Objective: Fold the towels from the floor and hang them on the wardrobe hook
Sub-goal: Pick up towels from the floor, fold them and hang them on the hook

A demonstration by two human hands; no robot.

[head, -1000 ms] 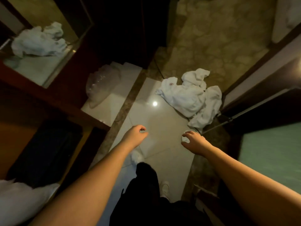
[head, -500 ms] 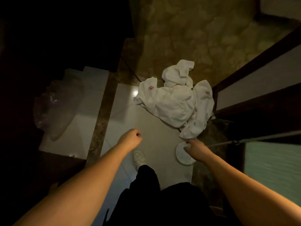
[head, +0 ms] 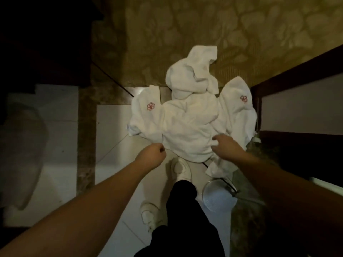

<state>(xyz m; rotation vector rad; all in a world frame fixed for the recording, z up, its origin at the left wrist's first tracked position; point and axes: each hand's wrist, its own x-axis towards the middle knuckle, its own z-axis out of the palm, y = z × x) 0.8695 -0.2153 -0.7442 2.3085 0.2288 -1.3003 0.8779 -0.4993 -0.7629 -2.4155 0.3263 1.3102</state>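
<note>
A heap of crumpled white towels [head: 187, 127] lies on the floor where the pale tiles meet the patterned carpet. Two of them carry a small red flower emblem. My right hand [head: 227, 146] is down on the near edge of the heap, thumb and fingers curled into a fold of the front towel. My left hand [head: 153, 154] hovers at the heap's near left edge with its fingers curled in; I see no cloth in it. No wardrobe hook is in view.
My white shoes [head: 181, 169] stand just below the heap. A round white disc [head: 219, 200] lies on the floor at the right. A clear plastic bag [head: 22, 154] sits at far left. A dark wooden frame [head: 297, 70] borders the right side.
I have stepped forward and bent towards the heap, which now looms larger. Both hands moved forward: the right from the round disc onto the towel, the left up to the heap's edge.
</note>
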